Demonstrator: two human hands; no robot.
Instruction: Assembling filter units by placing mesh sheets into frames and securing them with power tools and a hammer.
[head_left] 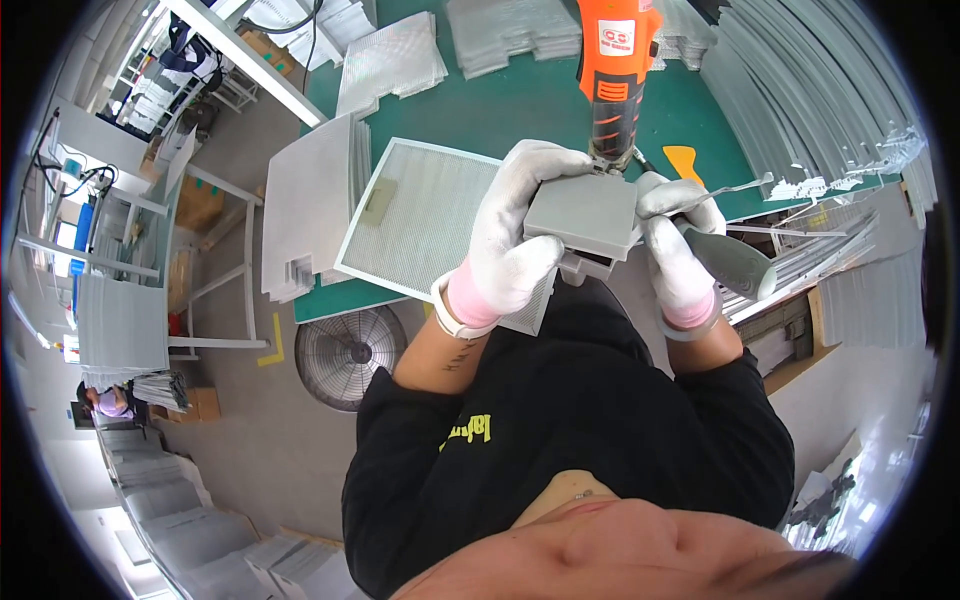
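Observation:
My left hand, in a white work glove with a pink cuff, is closed around the left side of a grey block-shaped part, held above the table's near edge. Close by on the right, my gloved right hand has its fingers wrapped round a tool with a thick dark grey handle. A thin bent metal strip sticks out past those fingers; whether it belongs to that tool, I cannot tell. An orange power tool points down, its tip at the block's far edge.
A framed mesh panel overhangs the green table on the left, by stacked grey sheets. More panels stand at the right. A yellow scraper lies behind my right hand. A floor fan is below left.

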